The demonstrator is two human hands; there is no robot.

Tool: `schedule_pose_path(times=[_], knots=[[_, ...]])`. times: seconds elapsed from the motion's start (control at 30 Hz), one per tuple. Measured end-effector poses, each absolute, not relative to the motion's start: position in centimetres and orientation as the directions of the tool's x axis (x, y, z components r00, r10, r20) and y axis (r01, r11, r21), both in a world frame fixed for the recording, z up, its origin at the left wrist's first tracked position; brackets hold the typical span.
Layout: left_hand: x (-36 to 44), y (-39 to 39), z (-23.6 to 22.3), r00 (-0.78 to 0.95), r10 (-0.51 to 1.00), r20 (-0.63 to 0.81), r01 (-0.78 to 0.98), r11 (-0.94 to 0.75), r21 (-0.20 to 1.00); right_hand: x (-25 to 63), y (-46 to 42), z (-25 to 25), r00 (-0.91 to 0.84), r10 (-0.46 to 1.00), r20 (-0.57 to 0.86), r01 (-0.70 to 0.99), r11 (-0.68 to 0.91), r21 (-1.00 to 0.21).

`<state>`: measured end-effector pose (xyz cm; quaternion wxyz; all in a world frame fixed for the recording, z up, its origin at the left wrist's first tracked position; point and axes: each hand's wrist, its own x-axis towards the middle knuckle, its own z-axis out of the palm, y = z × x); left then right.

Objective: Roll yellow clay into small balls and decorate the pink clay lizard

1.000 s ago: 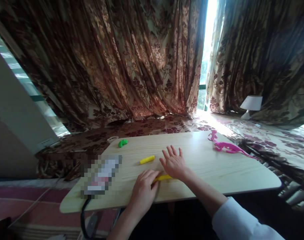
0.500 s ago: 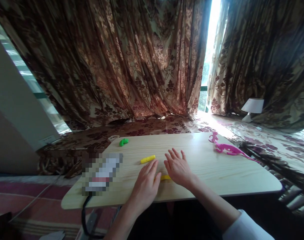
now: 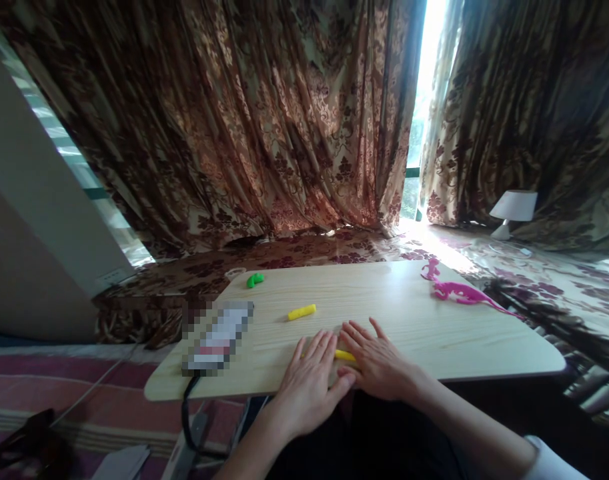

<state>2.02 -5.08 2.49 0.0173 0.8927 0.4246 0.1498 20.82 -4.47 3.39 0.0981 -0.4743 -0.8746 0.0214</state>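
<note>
In the head view, the left hand (image 3: 311,383) and right hand (image 3: 379,360) lie flat, each grip spread wide and closed around nothing, over a yellow strip (image 3: 345,356) on the desk (image 3: 409,340), its ends hidden beneath them. Just beyond the hands, a yellow roll (image 3: 301,312) looks already shaped; the strip under them seems unfinished, its final form unclear.

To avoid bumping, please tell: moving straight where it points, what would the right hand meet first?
Most likely the left hand, close by on its inward line; the exact gap is unclear.
</note>
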Motion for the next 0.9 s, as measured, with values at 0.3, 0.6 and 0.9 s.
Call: schedule_pose_path(times=[0.3,0.6,0.9], knots=[[0.7,-7.5,1.8,0.644,0.717,0.267,0.712,-0.69,0.133,22.4,-7.6,3.1,-0.619,0.763,0.187,0.749,0.645,-0.151],[1.3,-5.7,2.5,0.593,0.764,0.255,0.755,-0.637,0.153,22.9,-5.0,4.0,-0.514,0.837,0.186,0.833,0.539,-0.124],[-0.5,-3.2,2.2,0.444,0.785,0.432,0.739,-0.594,0.318,30.6,-3.9,2.9,-0.346,0.898,0.271,0.873,0.414,-0.258]])
